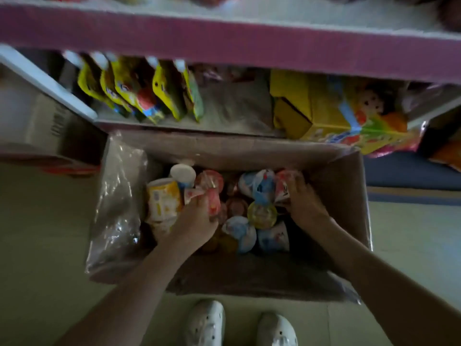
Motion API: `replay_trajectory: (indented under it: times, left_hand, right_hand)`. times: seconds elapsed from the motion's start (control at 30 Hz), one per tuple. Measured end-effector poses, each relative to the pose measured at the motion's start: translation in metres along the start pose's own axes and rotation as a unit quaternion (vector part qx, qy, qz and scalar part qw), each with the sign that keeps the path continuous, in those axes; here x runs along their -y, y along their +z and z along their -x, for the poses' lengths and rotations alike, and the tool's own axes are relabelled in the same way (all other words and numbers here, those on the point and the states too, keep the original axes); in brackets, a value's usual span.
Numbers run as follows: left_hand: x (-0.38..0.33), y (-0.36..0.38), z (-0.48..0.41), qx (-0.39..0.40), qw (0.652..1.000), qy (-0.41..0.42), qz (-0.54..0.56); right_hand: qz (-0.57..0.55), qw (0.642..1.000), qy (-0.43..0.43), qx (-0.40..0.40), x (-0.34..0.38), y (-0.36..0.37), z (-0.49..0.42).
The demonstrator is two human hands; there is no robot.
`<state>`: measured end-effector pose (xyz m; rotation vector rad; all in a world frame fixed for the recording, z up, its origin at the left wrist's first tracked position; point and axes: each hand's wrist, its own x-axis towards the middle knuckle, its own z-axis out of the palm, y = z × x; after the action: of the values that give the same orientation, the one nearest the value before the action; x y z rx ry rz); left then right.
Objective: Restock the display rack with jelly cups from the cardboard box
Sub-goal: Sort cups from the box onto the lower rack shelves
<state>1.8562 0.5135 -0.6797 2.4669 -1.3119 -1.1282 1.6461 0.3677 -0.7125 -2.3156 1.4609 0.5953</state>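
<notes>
An open cardboard box (349,186) stands on the floor in front of the display rack (224,43). Several jelly cups lie loose inside it, among them a yellow-lidded cup (262,214) and a blue and white cup (240,233). My left hand (197,218) reaches into the box and grips a red and white jelly cup (212,193). My right hand (304,198) is also in the box, its fingers curled round a red and white cup (283,187) at the back right. The frame is blurred.
The rack's lower shelf (237,113) holds yellow snack pouches (139,91) at the left and a yellow carton (324,108) at the right. A clear plastic liner (117,203) hangs over the box's left side. Another carton (50,126) stands at the left. My white shoes (207,323) are below the box.
</notes>
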Motion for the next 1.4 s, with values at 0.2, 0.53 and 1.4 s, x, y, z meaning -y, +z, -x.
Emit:
replay_trajectory:
  times: [0.2, 0.53, 1.4]
  left_hand:
    - [-0.018, 0.044, -0.015, 0.093, 0.996, 0.001, -0.018]
    - [-0.022, 0.023, 0.006, 0.128, 0.934, -0.042, 0.330]
    - [0.034, 0.001, 0.010, -0.007, 0.761, -0.258, 0.595]
  right_hand:
    - [0.234, 0.964, -0.107, -0.060, -0.005, 0.019, -0.004]
    - [-0.047, 0.983, -0.153, -0.087, 0.000, -0.017, 0.041]
    - [0.173, 0.951, -0.242, -0.086, 0.049, 0.051, -0.055]
